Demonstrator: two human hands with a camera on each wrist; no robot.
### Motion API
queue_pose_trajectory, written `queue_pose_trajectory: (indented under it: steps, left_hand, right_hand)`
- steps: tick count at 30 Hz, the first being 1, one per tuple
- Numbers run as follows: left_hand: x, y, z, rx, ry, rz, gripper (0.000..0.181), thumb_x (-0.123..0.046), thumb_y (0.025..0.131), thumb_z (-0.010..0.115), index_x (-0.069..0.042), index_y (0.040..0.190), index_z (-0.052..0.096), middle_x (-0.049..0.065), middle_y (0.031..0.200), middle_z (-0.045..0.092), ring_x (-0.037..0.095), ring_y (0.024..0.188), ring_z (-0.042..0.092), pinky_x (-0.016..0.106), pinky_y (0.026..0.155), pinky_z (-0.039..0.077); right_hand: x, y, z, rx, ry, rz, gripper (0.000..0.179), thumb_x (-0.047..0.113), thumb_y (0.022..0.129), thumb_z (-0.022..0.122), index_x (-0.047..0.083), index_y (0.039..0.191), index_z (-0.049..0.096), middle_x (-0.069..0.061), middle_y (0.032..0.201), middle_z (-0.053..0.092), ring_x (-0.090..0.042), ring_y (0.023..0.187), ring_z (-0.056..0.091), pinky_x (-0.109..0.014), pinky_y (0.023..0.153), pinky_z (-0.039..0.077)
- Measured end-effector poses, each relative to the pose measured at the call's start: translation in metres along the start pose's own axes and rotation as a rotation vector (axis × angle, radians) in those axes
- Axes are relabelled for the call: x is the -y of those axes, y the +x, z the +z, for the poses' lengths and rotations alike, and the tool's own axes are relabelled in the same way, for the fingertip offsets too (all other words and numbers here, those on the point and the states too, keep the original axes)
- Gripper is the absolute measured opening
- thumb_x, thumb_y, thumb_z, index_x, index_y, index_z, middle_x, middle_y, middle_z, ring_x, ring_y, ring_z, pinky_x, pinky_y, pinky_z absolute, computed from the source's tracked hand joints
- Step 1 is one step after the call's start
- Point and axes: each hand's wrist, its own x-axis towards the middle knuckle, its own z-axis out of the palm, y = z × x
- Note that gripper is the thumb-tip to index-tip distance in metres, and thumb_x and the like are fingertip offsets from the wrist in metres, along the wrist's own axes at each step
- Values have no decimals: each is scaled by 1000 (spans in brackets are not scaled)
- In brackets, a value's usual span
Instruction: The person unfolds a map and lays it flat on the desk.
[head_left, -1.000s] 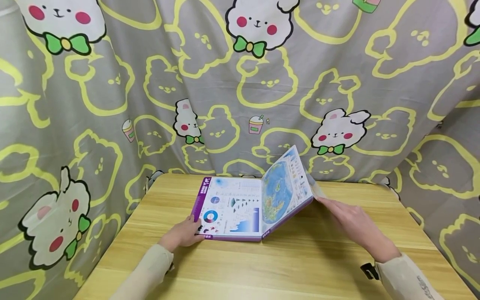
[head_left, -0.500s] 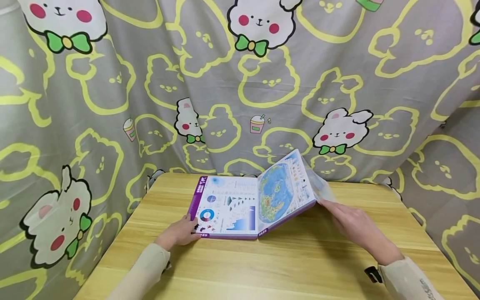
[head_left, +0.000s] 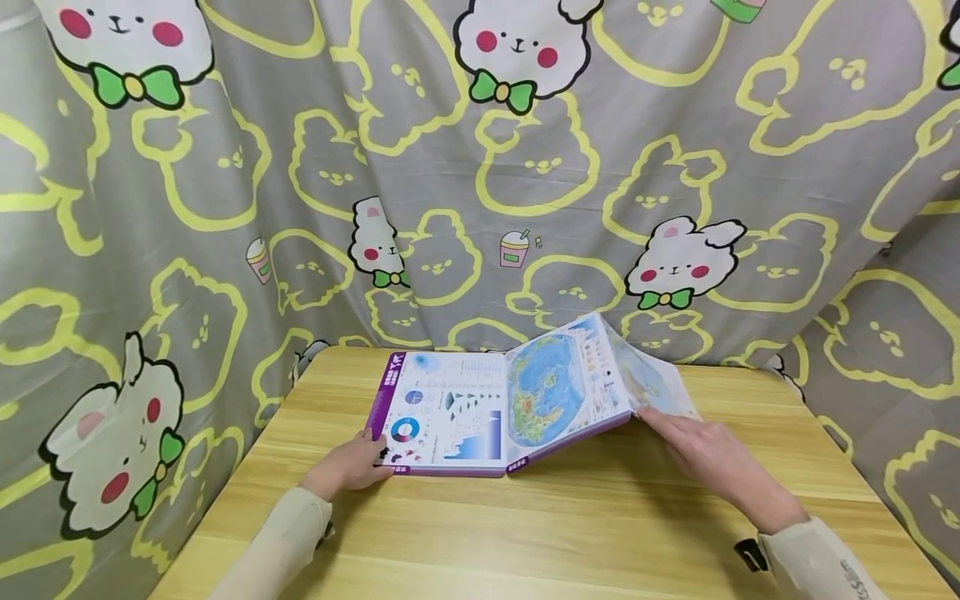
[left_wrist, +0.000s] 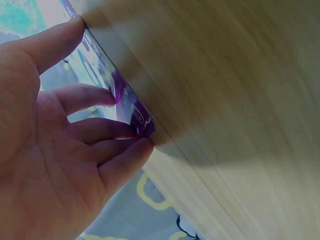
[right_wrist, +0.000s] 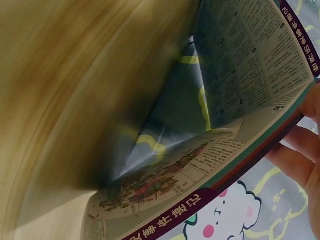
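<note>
A fold-out map chart with purple edges lies on the wooden table, in the head view's middle. Its left panel, printed with graphs, is flat. The blue world-map panel slopes up to the right, and a further panel drops behind it. My left hand holds the near-left corner; in the left wrist view, thumb and fingertips meet the chart's purple corner. My right hand grips the raised fold's near end. Printed undersides form a hollow in the right wrist view; the right thumb is mostly hidden.
The wooden table reaches back to a grey curtain with yellow outlines and white bunny figures, which hangs on all sides behind it. A black strap shows at the right sleeve.
The raised map panel has come down lower, and the panel behind it has spread out to the right. The chart and my left hand have slid slightly left.
</note>
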Motion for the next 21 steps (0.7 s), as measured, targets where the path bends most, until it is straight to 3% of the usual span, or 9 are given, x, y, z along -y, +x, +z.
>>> queue_pose_trajectory:
  steps: [4, 15, 18, 21]
  left_hand:
    - [3, -3, -1, -6, -12, -5, 65, -32, 93, 59, 11, 137, 40, 40, 141, 26, 51, 132, 25, 57, 107, 25]
    - [13, -4, 0, -11, -42, -25, 65, -33, 94, 57, 11, 139, 38, 39, 143, 22, 50, 134, 21, 57, 108, 22]
    - [16, -5, -1, -10, -73, -40, 66, -34, 94, 57, 11, 139, 37, 39, 144, 21, 51, 134, 19, 58, 108, 21]
    - [19, -6, -2, -14, -91, -49, 68, -36, 94, 57, 11, 139, 37, 39, 144, 20, 51, 134, 18, 59, 108, 20]
  right_hand:
    - [-1, -4, 3, 17, -11, -11, 54, 34, 104, 19, 5, 121, 61, -11, 102, 70, -24, 77, 68, -38, 52, 54]
    - [-3, -17, 8, 157, 22, 24, 58, 34, 104, 11, 9, 127, 58, -9, 113, 67, -24, 94, 66, -41, 71, 55]
    - [-3, -20, 9, 190, 32, 22, 35, 19, 103, 34, 10, 128, 58, -10, 115, 66, -25, 97, 65, -42, 74, 54]
    - [-3, -23, 11, 212, 48, 4, 41, 2, 88, 51, 9, 128, 58, -11, 115, 66, -26, 98, 65, -43, 77, 54]
